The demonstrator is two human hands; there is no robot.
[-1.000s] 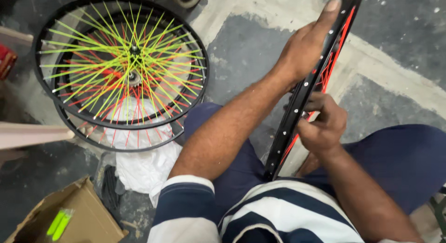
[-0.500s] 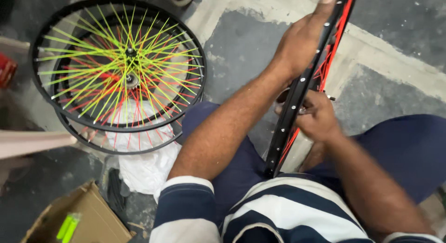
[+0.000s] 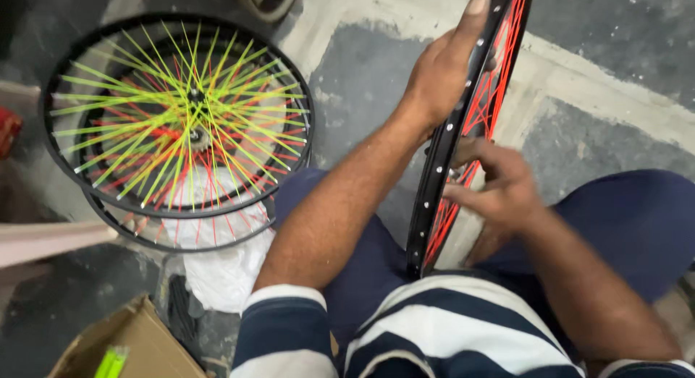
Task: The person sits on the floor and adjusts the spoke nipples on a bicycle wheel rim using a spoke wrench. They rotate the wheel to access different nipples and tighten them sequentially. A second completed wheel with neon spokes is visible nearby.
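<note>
The black rim with red spokes [image 3: 463, 132] runs off the top edge, and its lower end is hidden behind the striped shirt [image 3: 434, 334]. The right hand [image 3: 499, 186], just beside that rim, is blurred, so what its fingers pinch cannot be told. Left of the rim, the cardboard box [image 3: 137, 345] is cut by the bottom edge.

I see my left hand [image 3: 441, 74] gripping the top of a black bicycle wheel rim [image 3: 441, 168] with red spokes [image 3: 478, 110], held upright between my knees. My right hand [image 3: 499, 190] is at the spokes, fingers blurred. On the concrete floor [image 3: 362, 67] to the left lie stacked wheels [image 3: 177, 117] with yellow-green spokes, a white bag [image 3: 224, 273] and a cardboard box [image 3: 130, 345].
</note>
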